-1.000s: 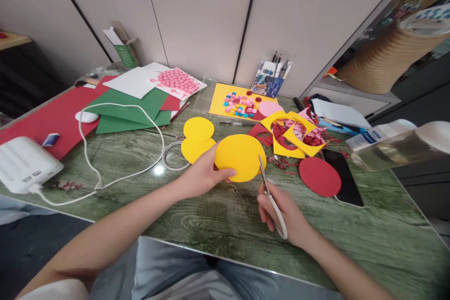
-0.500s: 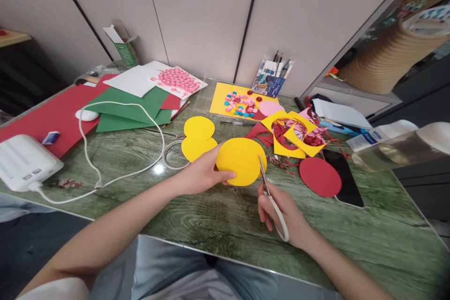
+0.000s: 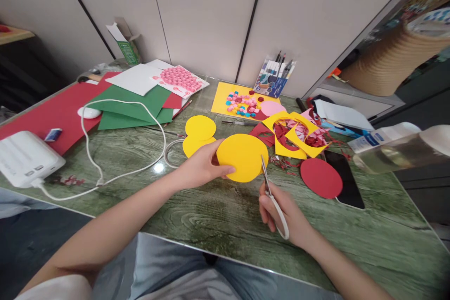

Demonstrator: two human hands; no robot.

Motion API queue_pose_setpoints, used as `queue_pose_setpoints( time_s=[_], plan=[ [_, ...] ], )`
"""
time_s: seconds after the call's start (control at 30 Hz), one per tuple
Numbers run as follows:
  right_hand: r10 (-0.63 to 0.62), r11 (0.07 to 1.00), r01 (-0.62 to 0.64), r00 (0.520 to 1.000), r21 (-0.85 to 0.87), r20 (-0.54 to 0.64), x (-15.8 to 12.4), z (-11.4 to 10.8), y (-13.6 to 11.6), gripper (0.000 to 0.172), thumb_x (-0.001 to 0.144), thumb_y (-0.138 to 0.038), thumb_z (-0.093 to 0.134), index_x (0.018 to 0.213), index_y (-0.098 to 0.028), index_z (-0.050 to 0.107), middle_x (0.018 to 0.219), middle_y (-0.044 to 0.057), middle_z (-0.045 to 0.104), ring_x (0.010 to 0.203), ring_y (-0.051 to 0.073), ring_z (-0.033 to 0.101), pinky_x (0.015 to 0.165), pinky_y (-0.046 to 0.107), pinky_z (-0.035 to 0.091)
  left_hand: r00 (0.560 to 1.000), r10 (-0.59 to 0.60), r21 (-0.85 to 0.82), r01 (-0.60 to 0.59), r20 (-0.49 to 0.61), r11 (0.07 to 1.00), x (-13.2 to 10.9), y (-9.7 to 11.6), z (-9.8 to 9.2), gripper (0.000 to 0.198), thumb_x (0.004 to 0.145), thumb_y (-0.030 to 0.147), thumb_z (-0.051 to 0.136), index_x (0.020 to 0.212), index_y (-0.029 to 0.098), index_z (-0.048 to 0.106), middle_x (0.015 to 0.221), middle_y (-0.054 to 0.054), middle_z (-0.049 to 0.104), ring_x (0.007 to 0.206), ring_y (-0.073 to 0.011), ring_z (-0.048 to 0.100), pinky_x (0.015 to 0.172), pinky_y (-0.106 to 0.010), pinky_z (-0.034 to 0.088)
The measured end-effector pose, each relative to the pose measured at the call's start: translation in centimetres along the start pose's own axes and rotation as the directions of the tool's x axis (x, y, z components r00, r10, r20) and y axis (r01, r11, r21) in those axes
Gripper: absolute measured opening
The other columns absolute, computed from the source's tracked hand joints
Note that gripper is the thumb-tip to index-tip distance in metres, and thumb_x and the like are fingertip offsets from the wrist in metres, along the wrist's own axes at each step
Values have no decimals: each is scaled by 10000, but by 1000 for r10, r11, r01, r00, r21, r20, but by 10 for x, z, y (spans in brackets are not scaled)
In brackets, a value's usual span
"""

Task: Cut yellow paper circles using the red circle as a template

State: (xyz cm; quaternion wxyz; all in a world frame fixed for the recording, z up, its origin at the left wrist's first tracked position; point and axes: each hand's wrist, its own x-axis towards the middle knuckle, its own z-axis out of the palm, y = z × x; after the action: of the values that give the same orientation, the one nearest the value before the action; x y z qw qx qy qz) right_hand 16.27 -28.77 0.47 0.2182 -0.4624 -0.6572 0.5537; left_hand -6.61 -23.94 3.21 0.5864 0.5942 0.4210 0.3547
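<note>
Held above the table, a round piece of yellow paper (image 3: 241, 157) is pinched at its left edge by my left hand (image 3: 202, 166), thumb on top. My right hand (image 3: 286, 213) grips white-handled scissors (image 3: 269, 187), whose blades meet the paper's right edge. Just behind my left hand lie two more yellow paper rounds (image 3: 200, 127), overlapping or joined. Right of the scissors, a red paper circle (image 3: 321, 178) rests partly on a black phone (image 3: 346, 180). Beyond the held paper are yellow offcuts with round holes (image 3: 291, 151), among red and pink scraps.
A white power bank (image 3: 28, 159) with a looping white cable (image 3: 121, 182) is at the left. Red (image 3: 63, 108) and green sheets (image 3: 137, 98) lie behind it. Colourful small balls (image 3: 242, 103) sit on a yellow sheet at the back. A clear bottle (image 3: 393, 152) lies at the right.
My left hand and the yellow paper have shifted slightly up, away from me. The scissors stay at the paper's right edge, and both grips hold. The whole view has moved a little.
</note>
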Motion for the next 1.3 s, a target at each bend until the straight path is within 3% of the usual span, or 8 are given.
queue_pose_setpoints(
  time_s=[0.13,0.23,0.7,1.1,1.3],
  plan=[
    [-12,1000,13,998,13,-63,2,4,3,231,897,-403,404,766,-214,375,489,-82,508,327,57,422,334,147,291,985,78,-196,-107,-151,975,0,-10,22,546,680,237,684,1158,159,431,1176,-94,558,1081,-239,538,904,-377,456],
    [-7,1000,8,998,14,-55,1,6,2,238,897,-412,400,768,-213,379,491,-81,503,329,58,419,336,151,294,976,50,-179,-90,-213,980,-3,-11,30,527,695,228,671,1152,162,417,1197,-91,534,1111,-237,515,924,-379,442],
    [-13,1000,13,999,14,-38,-1,7,2,252,902,-436,372,785,-213,381,516,-68,508,360,76,441,357,176,304,995,6,-36,-10,-98,999,-7,-3,24,496,730,217,618,1165,195,381,1194,-85,521,1109,-255,504,878,-402,462],
    [50,999,-50,999,14,-19,0,6,2,205,886,-388,406,782,-214,380,499,-72,513,338,72,438,343,161,301,996,9,113,1,-89,994,-6,3,12,602,715,256,638,1235,177,344,1189,-104,532,1134,-282,479,910,-442,433],
    [-14,1000,14,999,-3,-32,-1,5,0,259,893,-447,375,785,-212,388,529,-59,508,379,84,448,376,185,319,998,49,169,-40,-49,985,-5,4,13,513,701,200,634,1174,166,438,1117,-99,561,1133,-292,471,920,-462,417]
  ],
)
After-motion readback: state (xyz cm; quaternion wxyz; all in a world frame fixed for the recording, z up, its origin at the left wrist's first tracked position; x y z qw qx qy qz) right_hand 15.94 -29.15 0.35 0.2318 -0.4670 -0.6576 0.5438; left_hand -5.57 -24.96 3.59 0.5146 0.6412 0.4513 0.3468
